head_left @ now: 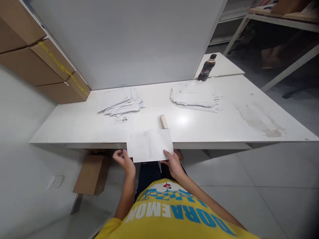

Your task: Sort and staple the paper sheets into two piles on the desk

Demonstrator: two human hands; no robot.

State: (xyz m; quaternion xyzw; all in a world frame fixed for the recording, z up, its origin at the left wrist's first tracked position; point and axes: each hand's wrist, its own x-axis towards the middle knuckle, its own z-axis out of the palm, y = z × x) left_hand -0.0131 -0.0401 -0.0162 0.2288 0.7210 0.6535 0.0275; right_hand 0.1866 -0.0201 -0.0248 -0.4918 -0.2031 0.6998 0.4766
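A white printed sheet of paper (149,146), perhaps an envelope, is held just over the table's front edge. My right hand (173,162) grips its lower right corner, thumb on top and fingers beneath. Just off its left edge is my left hand (126,163), with loosely curled fingers, a gap by the thumb and nothing visible in it. Beyond the sheet a small beige block-like object (163,121), perhaps a stapler, lies on the table. Farther back are two uneven stacks of papers, a left stack (117,99) and a right stack (193,94).
A dark cola bottle (207,68) stands at the back right of the white table (199,129). Cardboard boxes (50,66) are piled at the left, and another box (91,174) is under the table. A grey panel (129,39) rises behind. Smudges mark the table's right side.
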